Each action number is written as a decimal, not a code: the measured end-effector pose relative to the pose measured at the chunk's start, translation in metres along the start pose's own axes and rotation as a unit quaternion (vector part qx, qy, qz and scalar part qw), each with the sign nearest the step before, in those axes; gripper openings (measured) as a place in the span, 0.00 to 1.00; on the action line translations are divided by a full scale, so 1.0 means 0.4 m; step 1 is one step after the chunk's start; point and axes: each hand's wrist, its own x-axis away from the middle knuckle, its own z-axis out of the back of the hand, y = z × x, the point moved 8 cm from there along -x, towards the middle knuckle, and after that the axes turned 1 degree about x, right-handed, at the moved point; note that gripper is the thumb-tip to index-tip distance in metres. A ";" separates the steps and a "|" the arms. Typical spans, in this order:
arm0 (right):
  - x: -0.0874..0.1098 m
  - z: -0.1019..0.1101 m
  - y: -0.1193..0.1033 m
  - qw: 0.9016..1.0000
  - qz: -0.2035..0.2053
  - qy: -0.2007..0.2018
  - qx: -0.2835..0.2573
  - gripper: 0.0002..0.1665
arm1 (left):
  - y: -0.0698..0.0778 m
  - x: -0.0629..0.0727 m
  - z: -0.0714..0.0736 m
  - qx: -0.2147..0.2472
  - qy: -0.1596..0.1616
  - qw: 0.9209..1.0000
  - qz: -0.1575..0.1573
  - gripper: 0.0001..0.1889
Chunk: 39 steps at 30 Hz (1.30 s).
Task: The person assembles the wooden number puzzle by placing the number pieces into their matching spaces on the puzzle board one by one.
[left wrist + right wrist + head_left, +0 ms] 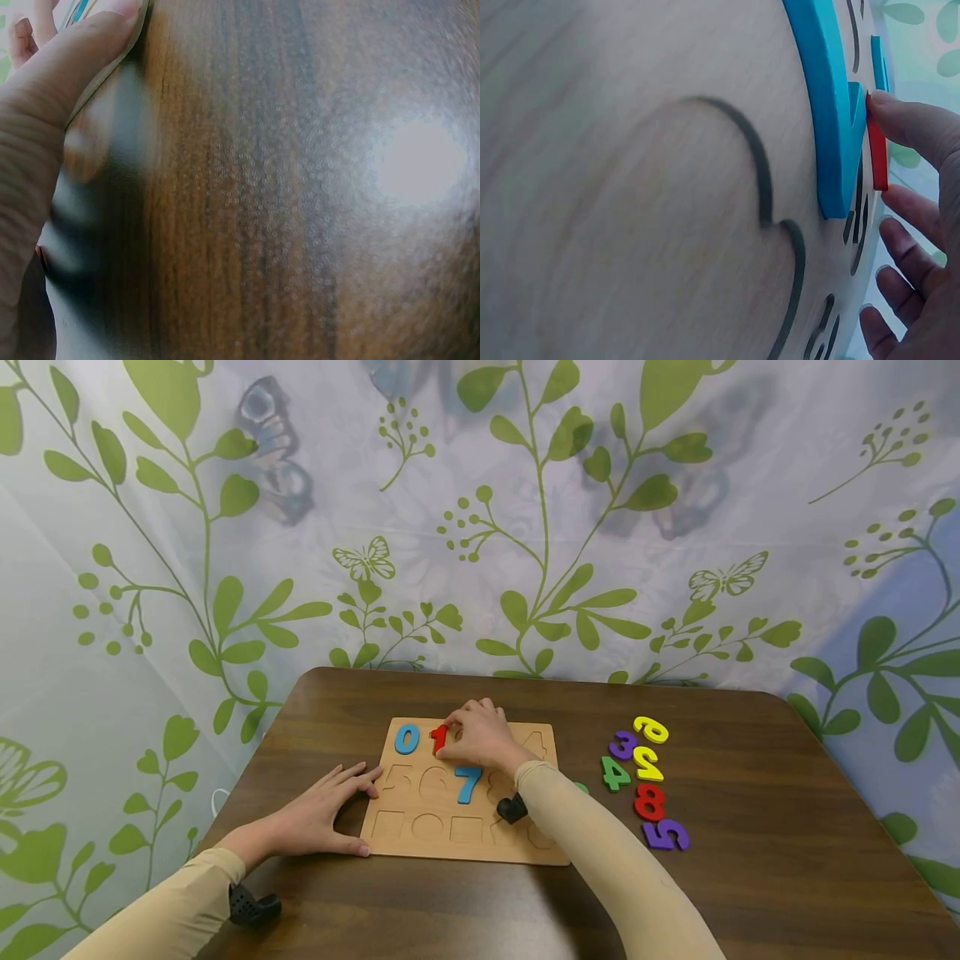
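A wooden number board (465, 852) lies on the table, with cut-out outlines of numbers and shapes. My right hand (483, 735) pinches a red number 1 (440, 741) at the board's top row; in the right wrist view, thumb and index finger are at opposite ends of the red piece (878, 150). Left of it sits a blue 0 (398, 739). A blue 7 (466, 787) lies in the middle row, nearer to me. My left hand (318, 814) rests at the board's left edge, fingers spread, thumb at the near left corner.
Right of the board lie several loose numbers, among them a green 4 (617, 777), a red 8 (649, 802) and a purple 5 (678, 828). My right sleeve (600, 843) partly covers a green piece (582, 787) by the board. A patterned cloth (420, 527) hangs behind the table.
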 end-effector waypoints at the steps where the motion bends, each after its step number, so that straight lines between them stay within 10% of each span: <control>1: 0.000 0.001 0.000 1.000 0.000 0.000 0.000 0.33 | 0.001 0.000 0.001 0.001 0.000 1.000 -0.001 0.36; 31: 0.002 -0.002 -0.004 1.000 0.002 -0.026 -0.011 0.34 | 0.004 0.004 0.002 -0.006 0.010 1.000 -0.018 0.36; 39: 0.021 0.099 0.038 0.998 0.003 0.010 -0.061 0.29 | 0.008 0.003 0.003 -0.006 0.013 1.000 -0.021 0.35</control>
